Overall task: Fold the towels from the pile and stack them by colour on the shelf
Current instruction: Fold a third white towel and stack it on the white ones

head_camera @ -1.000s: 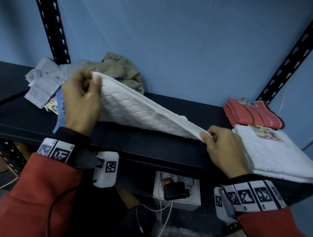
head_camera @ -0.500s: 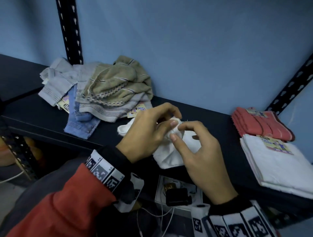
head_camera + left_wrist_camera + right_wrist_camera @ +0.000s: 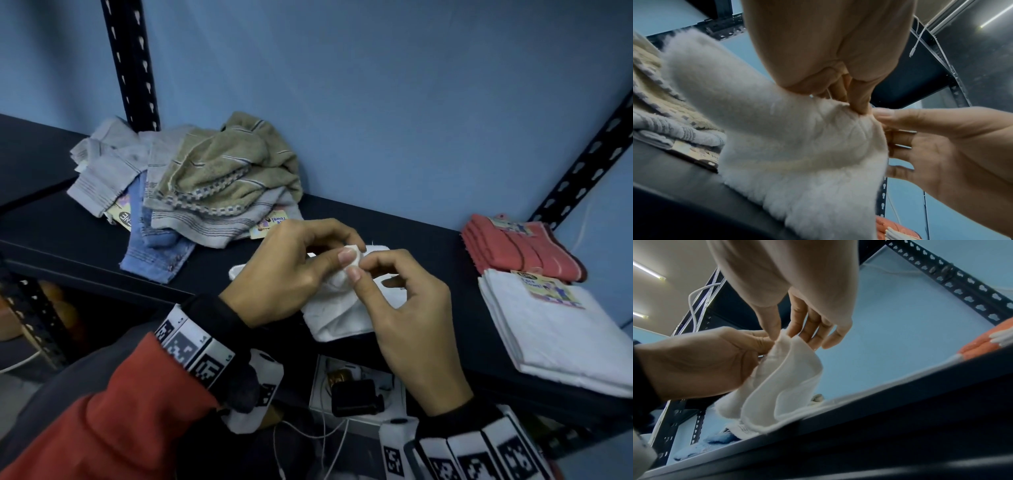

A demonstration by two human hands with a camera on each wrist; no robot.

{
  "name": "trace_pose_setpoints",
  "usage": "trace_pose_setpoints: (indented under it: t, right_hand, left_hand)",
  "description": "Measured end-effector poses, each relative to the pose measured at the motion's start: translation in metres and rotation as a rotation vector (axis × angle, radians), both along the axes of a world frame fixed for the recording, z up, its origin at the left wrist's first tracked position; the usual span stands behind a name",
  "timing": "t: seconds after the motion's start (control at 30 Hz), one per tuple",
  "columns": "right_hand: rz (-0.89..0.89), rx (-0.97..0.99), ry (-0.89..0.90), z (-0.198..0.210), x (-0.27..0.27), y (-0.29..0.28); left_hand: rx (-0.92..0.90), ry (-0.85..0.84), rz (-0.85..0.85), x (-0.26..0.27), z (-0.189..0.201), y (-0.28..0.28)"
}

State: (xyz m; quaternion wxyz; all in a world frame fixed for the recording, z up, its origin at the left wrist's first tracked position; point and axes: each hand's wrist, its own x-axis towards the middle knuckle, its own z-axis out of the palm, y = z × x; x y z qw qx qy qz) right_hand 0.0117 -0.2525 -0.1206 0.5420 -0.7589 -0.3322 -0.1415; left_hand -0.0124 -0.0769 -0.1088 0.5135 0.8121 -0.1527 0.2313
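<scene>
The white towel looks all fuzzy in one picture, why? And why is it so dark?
In the left wrist view the white towel sits very close to the lens, so its near part blurs, as does the pile beside it. In the right wrist view its folded edges look sharper. The head view is dim and bluish, the shelf nearly black, and its posts lean outward from wide-angle distortion.

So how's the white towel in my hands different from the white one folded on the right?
The held towel is bunched and half-folded, its corner pinched by both hands; the stacked towel lies flat and square. The held one sits mid-shelf; the stacked one sits beside the red towels, label up. Both are white.
</scene>
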Motion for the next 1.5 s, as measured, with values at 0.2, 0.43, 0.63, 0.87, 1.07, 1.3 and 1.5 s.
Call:
trace_pose_setpoints:
  t: [0.2,0.43,0.63,0.87,1.07,1.3,1.5]
  right_hand:
    - [-0.007,-0.149,-0.121,-0.013,0.004,0.006]
    - [-0.090,-0.383,-0.293,-0.030,0.010,0.008]
    - [-0.181,-0.720,-0.389,-0.031,0.049,-0.030]
    - [-0.270,-0.685,-0.148,-0.010,0.072,-0.076]
    - [-0.147,-0.756,0.108,0.003,0.058,-0.085]
    - [0.128,-0.232,0.100,0.025,0.016,-0.042]
    - [0.097,-0.067,-0.029,0.010,0.014,-0.027]
  left_hand:
    - [-0.211,-0.157,0.039,0.001,0.007,0.002]
    - [-0.493,-0.217,0.114,0.003,0.015,0.016]
    - [-0.605,-0.315,0.505,0.005,0.010,0.078]
    - [-0.639,-0.297,0.562,0.007,0.005,0.092]
    - [-0.386,-0.192,0.277,0.000,0.011,0.040]
    - [-0.052,-0.073,0.119,-0.004,0.000,-0.024]
    - [-0.020,-0.013,0.076,-0.006,-0.001,-0.022]
